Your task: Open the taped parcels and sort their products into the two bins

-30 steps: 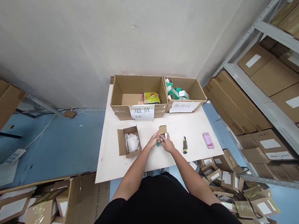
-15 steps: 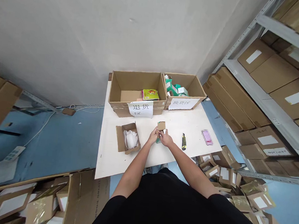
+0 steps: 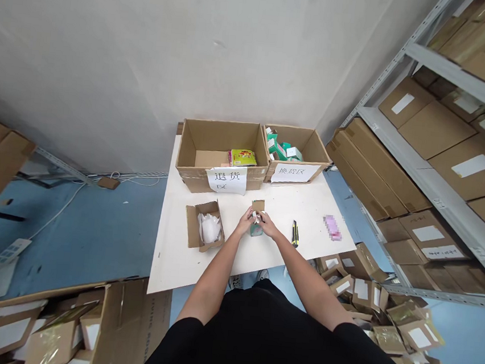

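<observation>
Between my two hands is a small green box point(image 3: 256, 230), its brown cardboard flap point(image 3: 258, 205) standing up on the far side. My left hand point(image 3: 245, 222) grips it from the left, and my right hand point(image 3: 268, 226) has its fingers bent at the top opening. Something small and white shows between the fingertips, too small to name. Left of my hands, an open carton point(image 3: 193, 231) holds a white wrapped bundle point(image 3: 210, 228). A yellow-and-black box cutter point(image 3: 295, 233) lies to the right of my right hand.
On the white table point(image 3: 173, 275) stand two labelled cartons: a larger one point(image 3: 191, 178) with a yellow packet point(image 3: 243, 157), and another point(image 3: 320, 156) with several green boxes. A blurred pink item point(image 3: 332, 228) lies right. Shelving point(image 3: 416, 156) with cartons stands right; parcels point(image 3: 369, 294) lie below.
The small box is tipped more upright, so more of its green side and its raised flap show. My fingers have shifted at its opening. The view has moved slightly.
</observation>
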